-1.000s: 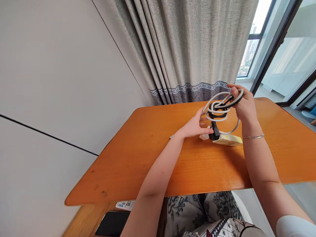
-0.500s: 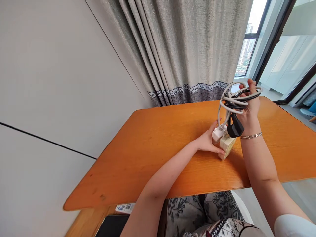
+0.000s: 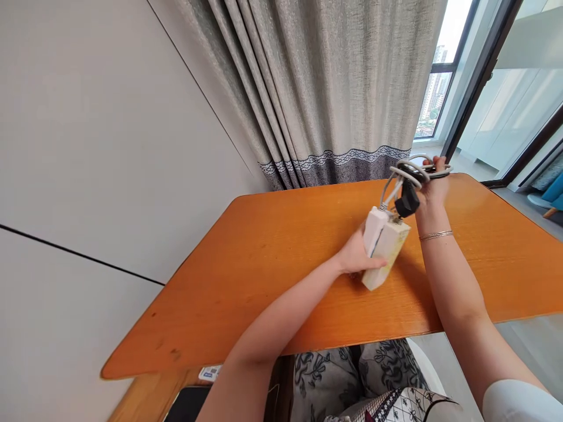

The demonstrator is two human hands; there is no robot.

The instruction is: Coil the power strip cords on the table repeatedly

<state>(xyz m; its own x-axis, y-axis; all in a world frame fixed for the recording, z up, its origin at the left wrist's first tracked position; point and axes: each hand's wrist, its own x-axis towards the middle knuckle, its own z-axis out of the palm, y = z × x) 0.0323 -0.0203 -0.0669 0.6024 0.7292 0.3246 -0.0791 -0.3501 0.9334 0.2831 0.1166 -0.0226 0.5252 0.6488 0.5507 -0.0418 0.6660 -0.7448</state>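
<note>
Right of centre in the frame, a person's left grip (image 3: 354, 253) is clamped on two long blocks held side by side: a slim white plastic block (image 3: 375, 228) and a thicker cream rectangular block (image 3: 389, 246) with yellowish marks along its face. Both tilt, upper ends leaning to the right, over the orange-brown wooden desk (image 3: 264, 281); whether the lower end touches the wood cannot be told. The thumb lies across the cream block, and the other fingers are mostly hidden behind the white one.

From the upper ends, leads rise to a coiled bundle of white and black cables (image 3: 411, 171). The person's right grip (image 3: 433, 190) is closed around the loops' right side, though blur and the overlapping cords make the exact finger placement hard to read. A chunky black plug (image 3: 407, 200) hangs below the coil, just above the cream block and partly in front of the right palm. A thin silvery bracelet (image 3: 436, 235) circles the right wrist.

A grey curtain (image 3: 343, 82) with a dark patterned hem hangs beyond the desk, top centre; a window (image 3: 433, 99) stands upper right. At lower left, a flat black object (image 3: 187, 403) lies below the desk's edge, partly covered by the left arm.
</note>
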